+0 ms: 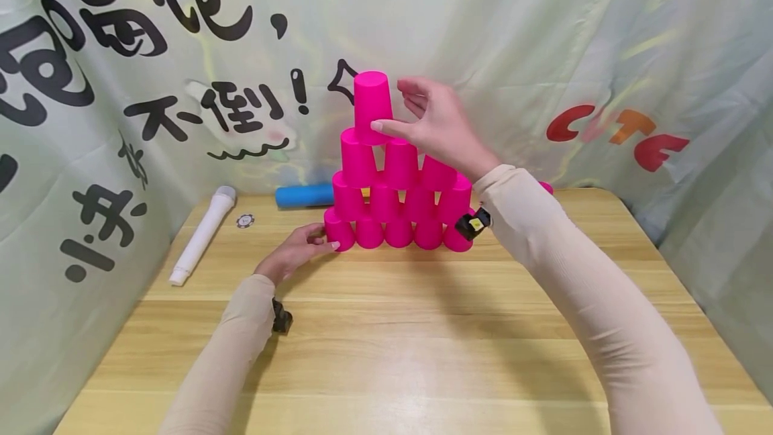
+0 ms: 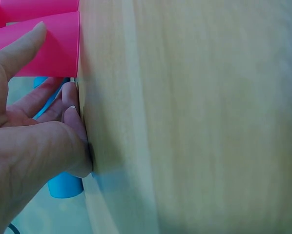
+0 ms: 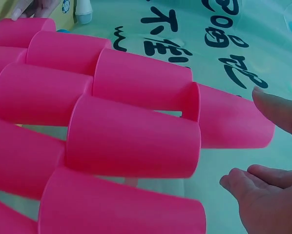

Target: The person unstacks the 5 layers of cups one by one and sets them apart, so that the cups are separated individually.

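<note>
The top pink cup (image 1: 371,106) stands upside down at the peak of the stack, bridging the left and middle cups of the three-cup row (image 1: 400,164) beneath it. Below that comes a four-cup row (image 1: 384,203), and five cups make up the bottom row (image 1: 399,231); all are pink with their closed ends up. My right hand (image 1: 437,116) is beside the top cup, loose and not gripping, its thumb across the cup's lower front and its fingers spread apart from the cup on the right; I cannot tell whether the thumb touches. My left hand (image 1: 296,250) is low at the stack's left end, its thumb against the leftmost bottom cup (image 1: 340,230), its other fingers loosely bent near the tabletop without grasping anything. Behind the stack, a blue cylinder (image 1: 304,196) lies on the table, partly hidden by the cups. Farther left are a small round chip (image 1: 245,221) and a white tube (image 1: 202,237) lying at a slant. Beige sleeves (image 1: 580,287) cover my arms, and each wrist carries a small black device (image 1: 473,224). The wooden table (image 1: 374,354) is backed by a pale curtain (image 1: 459,32) with large black characters on the left and red and orange letters on the right.
</note>
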`<control>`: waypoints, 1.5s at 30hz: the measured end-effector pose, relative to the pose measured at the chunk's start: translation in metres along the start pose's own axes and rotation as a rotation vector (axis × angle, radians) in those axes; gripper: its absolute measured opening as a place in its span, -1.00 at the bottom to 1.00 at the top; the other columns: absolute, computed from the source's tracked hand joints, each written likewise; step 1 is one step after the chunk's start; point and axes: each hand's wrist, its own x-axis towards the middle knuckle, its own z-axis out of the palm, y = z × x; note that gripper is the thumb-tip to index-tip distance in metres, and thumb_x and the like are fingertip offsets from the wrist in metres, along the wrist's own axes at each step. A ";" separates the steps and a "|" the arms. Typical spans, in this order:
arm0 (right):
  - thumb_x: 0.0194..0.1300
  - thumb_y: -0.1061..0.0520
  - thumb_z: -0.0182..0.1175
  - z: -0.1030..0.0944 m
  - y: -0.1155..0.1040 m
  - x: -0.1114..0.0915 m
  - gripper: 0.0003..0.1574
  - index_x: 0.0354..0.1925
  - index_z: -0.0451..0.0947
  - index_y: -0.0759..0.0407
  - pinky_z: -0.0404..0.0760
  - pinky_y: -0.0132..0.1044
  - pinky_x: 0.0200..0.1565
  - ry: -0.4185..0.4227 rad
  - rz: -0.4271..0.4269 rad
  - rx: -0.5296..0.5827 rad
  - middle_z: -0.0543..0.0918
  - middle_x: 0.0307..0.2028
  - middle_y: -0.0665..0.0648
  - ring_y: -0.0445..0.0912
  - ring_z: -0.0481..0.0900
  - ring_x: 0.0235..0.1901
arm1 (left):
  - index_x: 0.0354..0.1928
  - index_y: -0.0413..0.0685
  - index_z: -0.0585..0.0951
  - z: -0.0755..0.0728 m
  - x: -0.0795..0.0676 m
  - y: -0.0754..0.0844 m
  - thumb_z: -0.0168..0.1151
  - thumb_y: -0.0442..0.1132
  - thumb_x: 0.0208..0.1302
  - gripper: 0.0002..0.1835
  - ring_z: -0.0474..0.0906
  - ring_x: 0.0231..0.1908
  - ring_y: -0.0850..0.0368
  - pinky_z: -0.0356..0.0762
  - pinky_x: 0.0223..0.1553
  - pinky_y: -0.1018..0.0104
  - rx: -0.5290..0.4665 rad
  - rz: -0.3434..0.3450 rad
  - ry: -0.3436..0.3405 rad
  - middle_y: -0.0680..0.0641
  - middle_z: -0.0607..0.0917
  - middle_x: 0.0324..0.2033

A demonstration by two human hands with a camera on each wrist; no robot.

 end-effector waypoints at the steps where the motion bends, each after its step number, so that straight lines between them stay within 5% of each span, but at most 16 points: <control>1: 0.18 -0.03 0.51 0.001 -0.001 0.002 0.03 0.46 0.29 0.27 0.43 -0.39 0.24 0.000 0.004 -0.004 0.42 0.39 0.19 -0.04 0.44 0.35 | 0.51 -0.15 0.28 0.000 0.000 0.000 0.35 -0.11 0.37 -0.24 0.31 0.09 -0.11 0.38 0.09 0.06 -0.002 -0.001 -0.001 -0.20 0.46 0.11; 12: 0.13 -0.06 0.54 0.012 -0.001 0.013 -0.09 0.35 0.45 0.21 0.49 -0.32 0.21 0.012 -0.025 -0.017 0.61 0.17 0.11 -0.09 0.59 0.15 | 0.53 -0.07 0.27 0.003 -0.001 0.001 0.36 -0.07 0.36 -0.22 0.31 0.16 -0.12 0.39 0.19 0.03 -0.005 -0.018 0.003 -0.17 0.46 0.22; 30: 0.20 0.00 0.49 0.020 0.005 0.015 -0.27 0.25 0.50 0.21 0.60 -0.34 0.06 0.019 -0.041 0.002 0.64 0.06 0.11 -0.08 0.65 -0.01 | 0.54 -0.10 0.24 0.002 -0.002 0.002 0.31 -0.09 0.40 -0.23 0.30 0.14 -0.11 0.36 0.14 -0.02 -0.011 -0.011 -0.008 -0.20 0.44 0.19; 45: 0.22 0.13 0.47 -0.002 -0.014 -0.008 -0.29 0.27 0.49 0.28 0.55 -0.30 0.15 0.035 -0.102 0.192 0.64 0.08 0.16 -0.05 0.64 0.04 | 0.51 -0.19 0.26 0.001 0.000 0.000 0.32 -0.13 0.40 -0.25 0.31 0.14 -0.12 0.37 0.17 0.01 -0.007 0.024 -0.006 -0.22 0.46 0.21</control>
